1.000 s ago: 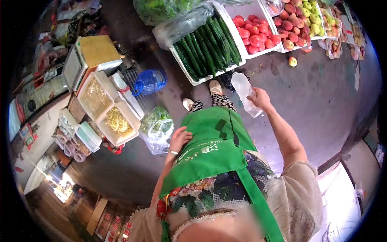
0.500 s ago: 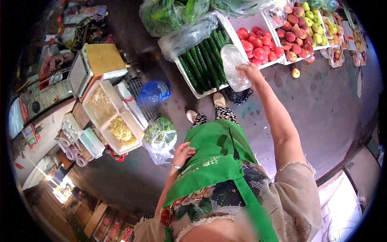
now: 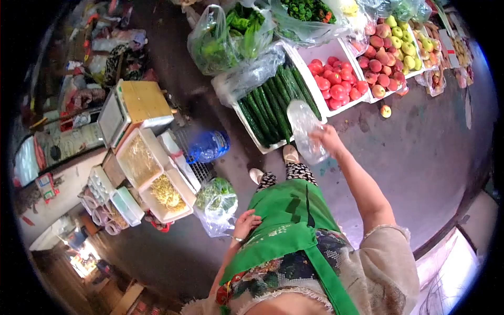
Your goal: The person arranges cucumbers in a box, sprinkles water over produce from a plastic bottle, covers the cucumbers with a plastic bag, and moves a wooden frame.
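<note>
My right hand (image 3: 327, 139) pinches a translucent plastic bag (image 3: 303, 122), which hangs over the near corner of a white box of cucumbers (image 3: 269, 105). The bag looks limp, and nothing can be made out inside it. Beside the cucumbers stands a white box with red tomatoes (image 3: 338, 86). Down by my waist, my left hand (image 3: 247, 223) rests against the green apron (image 3: 294, 210), holding nothing, its fingers loosely apart.
Bagged leafy greens (image 3: 231, 37) stand behind the cucumbers; peaches (image 3: 380, 68) and green fruit (image 3: 407, 44) lie to the right. One loose fruit (image 3: 386, 111) is on the floor. Leftward are a blue water jug (image 3: 209, 146), a bag of greens (image 3: 216, 202) and bean sprouts (image 3: 167, 192).
The stalls and floor have shifted lower in view as the camera tilts. My right hand, still with the plastic bag, is slightly lower. My left hand stays by the apron.
</note>
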The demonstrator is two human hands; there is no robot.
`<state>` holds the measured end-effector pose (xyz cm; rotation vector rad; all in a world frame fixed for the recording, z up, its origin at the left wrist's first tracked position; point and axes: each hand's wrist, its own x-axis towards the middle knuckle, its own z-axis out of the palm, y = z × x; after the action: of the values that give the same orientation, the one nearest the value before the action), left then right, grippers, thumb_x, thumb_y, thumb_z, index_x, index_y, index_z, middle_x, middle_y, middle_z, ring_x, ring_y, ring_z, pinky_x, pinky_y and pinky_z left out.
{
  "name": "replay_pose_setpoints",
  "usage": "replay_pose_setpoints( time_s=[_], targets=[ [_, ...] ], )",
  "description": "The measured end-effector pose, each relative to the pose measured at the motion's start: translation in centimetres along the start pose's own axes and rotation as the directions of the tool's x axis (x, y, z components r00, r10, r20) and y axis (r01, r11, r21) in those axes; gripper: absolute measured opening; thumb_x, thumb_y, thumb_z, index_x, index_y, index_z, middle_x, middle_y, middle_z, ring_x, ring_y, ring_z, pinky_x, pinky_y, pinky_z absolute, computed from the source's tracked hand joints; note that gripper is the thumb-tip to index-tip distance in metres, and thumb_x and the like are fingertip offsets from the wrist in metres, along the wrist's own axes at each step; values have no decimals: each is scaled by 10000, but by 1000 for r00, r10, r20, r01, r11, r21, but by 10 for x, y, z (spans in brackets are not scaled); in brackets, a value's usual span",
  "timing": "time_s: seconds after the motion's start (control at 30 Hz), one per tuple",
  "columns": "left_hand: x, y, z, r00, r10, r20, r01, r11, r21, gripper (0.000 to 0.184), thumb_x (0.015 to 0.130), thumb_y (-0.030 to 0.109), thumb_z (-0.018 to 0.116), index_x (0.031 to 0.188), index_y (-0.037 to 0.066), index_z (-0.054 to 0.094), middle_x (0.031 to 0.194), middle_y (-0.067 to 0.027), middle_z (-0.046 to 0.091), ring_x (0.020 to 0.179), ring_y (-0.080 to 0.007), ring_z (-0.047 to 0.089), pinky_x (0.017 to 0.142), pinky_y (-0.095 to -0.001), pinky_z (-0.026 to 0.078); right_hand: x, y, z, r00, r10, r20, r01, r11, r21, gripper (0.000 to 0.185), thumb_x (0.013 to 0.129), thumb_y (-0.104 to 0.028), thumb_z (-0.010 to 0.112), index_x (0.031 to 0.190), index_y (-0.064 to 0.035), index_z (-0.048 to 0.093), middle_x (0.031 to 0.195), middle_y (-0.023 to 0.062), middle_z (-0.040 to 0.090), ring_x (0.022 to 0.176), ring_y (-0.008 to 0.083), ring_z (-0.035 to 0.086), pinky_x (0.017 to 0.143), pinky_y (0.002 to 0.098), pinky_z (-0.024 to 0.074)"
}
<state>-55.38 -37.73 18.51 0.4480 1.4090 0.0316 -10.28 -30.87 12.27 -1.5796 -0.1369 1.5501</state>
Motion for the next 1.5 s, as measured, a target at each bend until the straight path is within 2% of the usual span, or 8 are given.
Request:
replay_pose_setpoints(
  time_s=[0.5,0.57,0.63,0.87,0.97,1.13,1.2,1.5],
  targets=[
    [16,49,9,995,26,96,-36,994,102,374,965,116,496,1322,18,440,1048,-184,657,892,-237,661,766,-339,547,-124,114,-39,984,151,-94,-166,967,-191,242,792,-101,726,1013,-26,663,771,5,651,650,101,571,593,283,476],
    [14,55,14,996,23,86,-32,994,108,356,965,105,498,1309,24,454,1044,-190,657,885,-239,664,760,-341,549,-113,142,-44,996,-26,-88,-22,862,-506,371,740,-228,748,1050,-37,674,847,134,691,729,226,664,698,350,521],
    [17,64,14,997,26,78,-40,984,173,338,965,95,500,1294,26,465,1032,-194,660,867,-239,668,741,-330,553,-128,91,-39,976,213,-32,-199,831,-519,419,726,-254,747,1096,-71,672,915,178,694,868,288,678,797,376,514],
    [32,73,10,991,62,117,-83,978,189,325,965,94,500,1281,27,472,1010,-194,667,834,-231,670,709,-309,556,-148,82,-61,995,77,-58,-95,683,-724,384,720,-276,762,1039,-84,668,848,156,690,804,290,671,752,399,507],
    [32,68,9,989,73,131,-98,975,197,329,963,92,501,1285,29,467,1014,-193,666,840,-239,674,711,-310,559,-153,80,-76,972,-13,-236,-157,713,-683,381,705,-283,750,1028,-95,675,877,155,691,851,313,666,776,419,511],
    [41,61,2,992,61,110,-79,983,166,336,966,100,502,1293,34,462,1031,-191,663,846,-242,676,704,-313,561,-134,49,-138,831,-294,-473,-95,761,-642,433,701,-301,729,1071,-82,674,999,177,677,976,340,635,854,439,491],
    [33,65,5,993,51,102,-68,983,172,338,966,101,502,1295,33,461,1023,-187,664,845,-241,676,700,-311,560,-123,37,-168,754,-428,-499,-110,666,-738,423,696,-269,724,1064,-67,673,988,182,676,960,339,638,848,426,494],
    [13,82,23,992,88,94,-113,947,302,350,959,90,506,1297,15,455,1015,-188,666,854,-244,675,718,-327,565,-123,-81,-234,628,-533,-567,-339,468,-816,331,752,-174,555,1058,-115,665,1017,159,670,991,346,628,845,452,506]
  ],
)
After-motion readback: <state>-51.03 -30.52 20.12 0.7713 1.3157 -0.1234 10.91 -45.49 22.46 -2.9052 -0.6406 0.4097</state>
